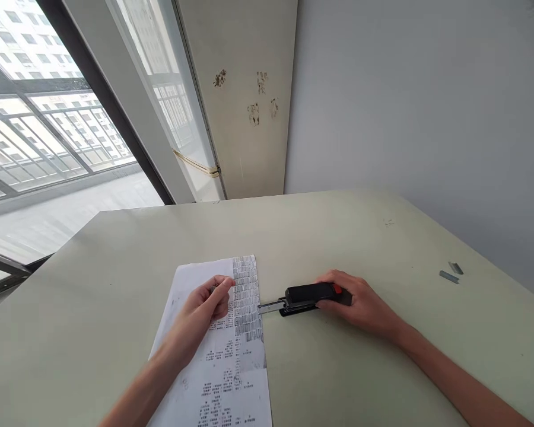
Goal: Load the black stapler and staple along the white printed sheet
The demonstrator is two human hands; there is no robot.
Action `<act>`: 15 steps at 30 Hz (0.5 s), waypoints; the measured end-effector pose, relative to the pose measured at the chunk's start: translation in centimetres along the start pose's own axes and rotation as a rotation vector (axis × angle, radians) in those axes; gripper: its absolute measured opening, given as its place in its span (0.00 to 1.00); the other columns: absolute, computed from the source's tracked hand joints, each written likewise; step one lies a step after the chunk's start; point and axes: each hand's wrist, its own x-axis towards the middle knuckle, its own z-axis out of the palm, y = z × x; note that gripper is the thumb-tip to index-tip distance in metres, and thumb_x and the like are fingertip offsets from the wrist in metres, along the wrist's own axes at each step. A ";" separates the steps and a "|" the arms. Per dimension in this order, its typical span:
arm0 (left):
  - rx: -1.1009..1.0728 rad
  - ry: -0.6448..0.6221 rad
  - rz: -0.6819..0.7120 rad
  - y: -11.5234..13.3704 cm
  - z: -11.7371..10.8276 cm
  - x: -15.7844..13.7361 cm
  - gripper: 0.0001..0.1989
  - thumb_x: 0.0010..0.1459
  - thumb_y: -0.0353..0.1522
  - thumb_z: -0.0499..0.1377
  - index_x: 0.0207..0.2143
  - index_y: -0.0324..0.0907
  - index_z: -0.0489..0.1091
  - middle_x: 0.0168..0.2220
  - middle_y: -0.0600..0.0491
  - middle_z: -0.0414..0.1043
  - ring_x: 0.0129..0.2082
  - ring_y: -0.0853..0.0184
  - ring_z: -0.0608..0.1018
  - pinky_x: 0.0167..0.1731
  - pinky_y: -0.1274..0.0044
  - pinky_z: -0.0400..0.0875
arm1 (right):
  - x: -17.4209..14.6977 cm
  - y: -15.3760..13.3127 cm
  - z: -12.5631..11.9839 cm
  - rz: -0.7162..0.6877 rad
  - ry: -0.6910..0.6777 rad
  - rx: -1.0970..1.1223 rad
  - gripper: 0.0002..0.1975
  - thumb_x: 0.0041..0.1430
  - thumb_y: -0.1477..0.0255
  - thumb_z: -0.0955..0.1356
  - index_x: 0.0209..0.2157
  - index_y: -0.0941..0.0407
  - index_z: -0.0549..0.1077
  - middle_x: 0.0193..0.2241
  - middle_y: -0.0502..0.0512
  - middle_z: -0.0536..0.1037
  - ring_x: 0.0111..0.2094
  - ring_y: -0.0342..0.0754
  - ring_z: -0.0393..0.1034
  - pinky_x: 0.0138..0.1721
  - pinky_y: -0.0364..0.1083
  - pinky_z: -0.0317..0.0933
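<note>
In my right hand [353, 299] is a black stapler [309, 295] with a red patch near its back end. It lies low at the table, pointing left. A metal staple tray [270, 306] sticks out from its front, and its tip meets the right edge of the paper sheets [231, 379]. Dense rows of short dark marks [246, 290] run down that edge, beside printed text. Over the sheets, my left hand [209, 302] is closed in a pinch, thumb against the curled fingers. Whatever it may hold is too small to make out.
Two short grey staple strips [449, 277] lie toward the right side of the pale table [338, 231]. A grey wall [418, 101] stands behind and to the right. On the left is a window [48, 118] with railings outside, beside a stained cream panel [244, 118].
</note>
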 end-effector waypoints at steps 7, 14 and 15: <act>0.265 0.011 0.141 -1.2 0.5 2.2 0.25 0.66 0.56 0.57 0.37 0.43 0.70 0.24 0.61 0.51 0.25 0.69 0.53 0.25 0.76 0.49 | 0.0 -0.1 0.1 -0.008 0.020 -0.026 0.13 0.68 0.55 0.70 0.47 0.48 0.77 0.42 0.51 0.81 0.40 0.51 0.72 0.42 0.49 0.64; 0.373 0.012 0.239 -1.9 1.0 2.2 0.23 0.69 0.53 0.55 0.38 0.43 0.72 0.28 0.58 0.59 0.27 0.69 0.58 0.27 0.76 0.54 | -0.1 0.1 0.1 -0.001 0.015 -0.014 0.13 0.68 0.55 0.70 0.47 0.47 0.77 0.43 0.51 0.81 0.39 0.50 0.72 0.40 0.47 0.64; 0.377 0.012 0.246 -1.9 1.0 2.2 0.22 0.69 0.52 0.55 0.38 0.43 0.72 0.29 0.58 0.59 0.27 0.69 0.58 0.27 0.76 0.54 | -0.1 0.2 0.1 -0.001 0.013 -0.015 0.13 0.68 0.55 0.70 0.47 0.47 0.77 0.43 0.51 0.81 0.39 0.50 0.72 0.40 0.47 0.65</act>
